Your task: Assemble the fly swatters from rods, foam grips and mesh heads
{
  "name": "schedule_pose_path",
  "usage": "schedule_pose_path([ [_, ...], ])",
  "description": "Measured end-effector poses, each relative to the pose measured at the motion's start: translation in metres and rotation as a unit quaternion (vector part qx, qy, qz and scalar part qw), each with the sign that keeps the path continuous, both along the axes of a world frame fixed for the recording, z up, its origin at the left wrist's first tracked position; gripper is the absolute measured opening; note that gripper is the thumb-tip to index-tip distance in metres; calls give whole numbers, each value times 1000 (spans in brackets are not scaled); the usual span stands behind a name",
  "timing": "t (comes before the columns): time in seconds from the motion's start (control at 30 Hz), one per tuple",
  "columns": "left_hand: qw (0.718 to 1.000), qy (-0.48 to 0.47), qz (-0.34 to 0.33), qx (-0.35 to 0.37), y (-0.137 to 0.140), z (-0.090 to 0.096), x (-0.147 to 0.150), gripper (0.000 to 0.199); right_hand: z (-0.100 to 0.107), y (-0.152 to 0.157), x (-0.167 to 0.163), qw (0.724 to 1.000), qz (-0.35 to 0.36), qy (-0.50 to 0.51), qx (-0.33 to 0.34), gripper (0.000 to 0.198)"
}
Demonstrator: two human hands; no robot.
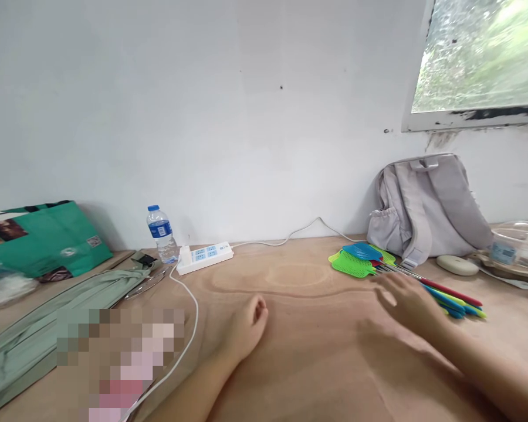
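My left hand (248, 326) rests on the wooden table with its fingers curled in; nothing shows in it. My right hand (407, 300) is stretched out beside a bundle of fly swatters (355, 262), its fingers apart and partly in front of their metal shafts. Whether the fingertips touch the shafts, I cannot tell. The mesh heads are green, blue and yellow-green, with a bit of red between them, and point left. Red, blue and yellow-green handles (455, 299) lie to the right of my hand.
Against the wall lean a grey backpack (440, 205) and a green bag (48, 240). A water bottle (161, 234) stands beside a white power strip (206, 258), whose cable (196, 310) curves forward. Grey-green cloth (39, 328) lies left; a clear plastic container (510, 243) stands far right.
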State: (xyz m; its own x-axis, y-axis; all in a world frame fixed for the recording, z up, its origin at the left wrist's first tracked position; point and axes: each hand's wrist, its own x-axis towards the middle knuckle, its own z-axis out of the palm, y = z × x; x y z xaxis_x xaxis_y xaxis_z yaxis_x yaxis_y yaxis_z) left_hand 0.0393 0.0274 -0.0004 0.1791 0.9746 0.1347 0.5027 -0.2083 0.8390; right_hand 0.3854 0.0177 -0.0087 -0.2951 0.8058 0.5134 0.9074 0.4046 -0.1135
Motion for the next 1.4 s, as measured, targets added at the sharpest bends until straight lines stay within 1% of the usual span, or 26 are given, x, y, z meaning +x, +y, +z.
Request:
schedule_pose_path([
  [0.03,991,125,-20,39,-7,1,6,9,-2,-4,-16,1000,14,-9,-21,20],
  [0.07,970,230,-46,67,-16,3,13,12,-4,-9,-34,998,25,-18,-48,19],
  [0.1,948,300,-73,83,-24,4,20,16,-6,-15,-53,994,47,-35,-91,18],
  [0.13,933,340,-84,86,-32,4,27,21,-8,-22,-73,989,61,-40,-126,17],
  [0.2,916,377,-110,78,-47,4,40,28,-10,-38,-108,984,72,-24,-158,18],
  [0.23,911,384,-130,78,-52,3,44,29,-10,-45,-122,982,86,-14,-168,17],
  [0.27,906,388,-153,79,-55,3,47,28,-8,-52,-133,976,116,-13,-184,13],
  [0.33,898,388,-187,91,-58,2,49,24,-5,-60,-144,966,146,-20,-211,6],
  [0.4,894,387,-195,111,-55,2,45,24,-4,-58,-143,966,144,-23,-214,5],
  [0.5,900,380,-168,130,-46,3,37,28,-5,-42,-126,976,84,-16,-203,15],
  [0.57,907,375,-146,123,-40,4,33,28,-6,-28,-113,978,37,-15,-204,17],
  [0.67,916,369,-120,103,-33,7,29,26,-7,-14,-99,978,2,-10,-208,17],
  [0.8,920,365,-104,99,-30,9,27,25,-7,-9,-95,979,-3,6,-204,16],
  [0.93,912,377,-106,124,-28,7,25,24,-10,-12,-94,984,9,26,-179,11],
  [1.0,907,385,-102,135,-26,5,24,24,-11,-12,-83,987,11,28,-159,10],
  [1.1,907,389,-90,136,-21,2,20,24,-8,-6,-43,994,-8,24,-106,11],
  [1.2,911,382,-82,134,-18,-2,17,23,-4,4,16,997,-54,53,10,4],
  [1.23,912,379,-80,133,-17,-3,17,23,-4,6,36,993,-88,53,53,3],
  [1.27,914,375,-79,132,-16,-4,17,23,-4,9,55,989,-122,40,75,6],
  [1.3,916,372,-77,130,-16,-4,17,23,-5,11,72,985,-151,28,80,10],
  [1.33,918,368,-77,127,-16,-4,17,23,-7,14,86,983,-172,14,69,14],
  [1.4,921,362,-78,120,-15,-4,17,23,-15,19,106,976,-215,-5,25,20],
])
